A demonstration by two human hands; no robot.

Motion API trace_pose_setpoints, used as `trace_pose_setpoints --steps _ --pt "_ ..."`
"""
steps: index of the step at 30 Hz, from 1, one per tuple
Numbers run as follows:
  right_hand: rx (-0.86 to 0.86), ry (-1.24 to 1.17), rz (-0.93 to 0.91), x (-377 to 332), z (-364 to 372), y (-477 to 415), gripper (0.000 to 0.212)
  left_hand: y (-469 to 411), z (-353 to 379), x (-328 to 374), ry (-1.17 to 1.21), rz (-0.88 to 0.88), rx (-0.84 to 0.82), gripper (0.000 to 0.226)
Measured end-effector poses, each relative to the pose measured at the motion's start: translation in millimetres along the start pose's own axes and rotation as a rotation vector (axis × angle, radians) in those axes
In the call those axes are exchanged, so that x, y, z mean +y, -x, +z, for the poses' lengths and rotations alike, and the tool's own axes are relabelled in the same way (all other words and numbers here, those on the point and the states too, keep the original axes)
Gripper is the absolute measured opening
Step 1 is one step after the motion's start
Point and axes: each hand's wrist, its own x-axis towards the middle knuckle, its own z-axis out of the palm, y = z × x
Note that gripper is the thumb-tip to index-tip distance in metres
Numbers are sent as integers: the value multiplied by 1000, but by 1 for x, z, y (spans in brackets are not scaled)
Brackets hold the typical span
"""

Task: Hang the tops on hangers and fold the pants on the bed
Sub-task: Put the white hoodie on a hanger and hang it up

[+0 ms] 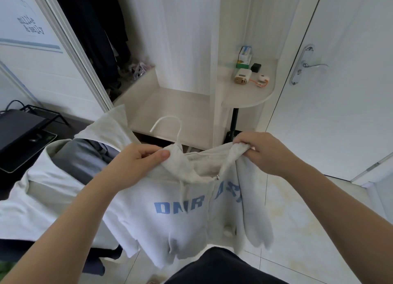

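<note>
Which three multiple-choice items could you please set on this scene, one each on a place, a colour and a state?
1. Where does the thin white curved hanger hook show?
A) just above the neck of the pale grey zip hoodie
B) below its hem
C) under its sleeve

2. What colour is the hoodie's printed lettering?
A) red
B) light blue
C) black

3. What are the left hand and right hand doing?
A) both hang free
B) only the left grips
C) each grips the hoodie's neck edge

Key:
1 A, the hook rises over the collar.
2 B, the letters are light blue on grey.
3 C, fingers of both curl round the fabric.
</note>
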Motion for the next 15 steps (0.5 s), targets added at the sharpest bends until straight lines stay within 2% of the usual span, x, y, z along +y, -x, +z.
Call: trace_pose_setpoints --steps 3,6,9,12,13,15 --pt "-28 -53 -34 -15 -11 -4 26 -10 0 9 18 -28 7 52" --pt "-66 -116 -14 -10 -29 -2 26 -12 -15 7 103 -34 145 34" --pt "-251 -70 5 -1 -39 7 15 -9 -32 -4 145 -13 296 46" --pt "-555 161 111 10 -29 9 21 -7 -36 -2 171 77 232 43" --pt "-599 250 135 11 -27 9 22 -9 -34 0 169 94 183 41" --pt "-577 403 185 16 -24 8 9 -12 -29 0 147 92 98 40"
